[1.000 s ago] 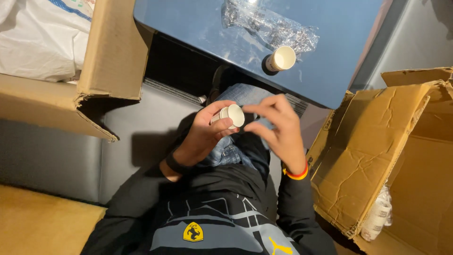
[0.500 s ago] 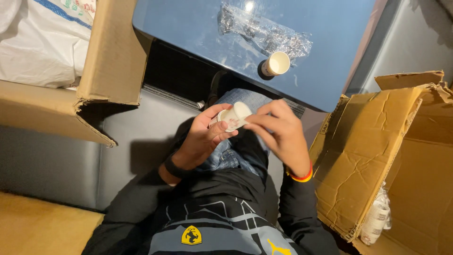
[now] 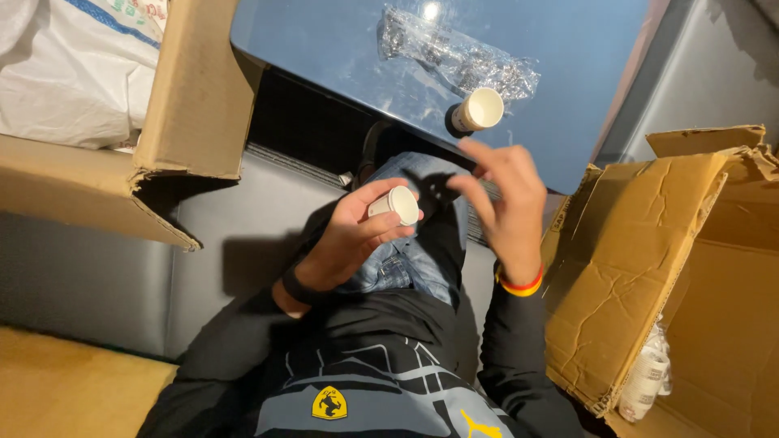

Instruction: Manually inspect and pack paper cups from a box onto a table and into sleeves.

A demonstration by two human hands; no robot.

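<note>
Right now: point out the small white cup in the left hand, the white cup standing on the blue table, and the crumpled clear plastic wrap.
small white cup [image 3: 395, 203], head view, on its side wall near the rim.
white cup on the blue table [image 3: 484, 108], head view, on its open top.
crumpled clear plastic wrap [image 3: 454, 53], head view, on its middle.

Left hand [image 3: 349, 235] in closed grip, right hand [image 3: 507, 195] raised, fingers loosely spread, holding nothing

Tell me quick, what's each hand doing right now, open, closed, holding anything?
Left hand: closed around a small white cup, held over the lap.
Right hand: open, fingers spread, holding nothing, just right of the cup.
</note>
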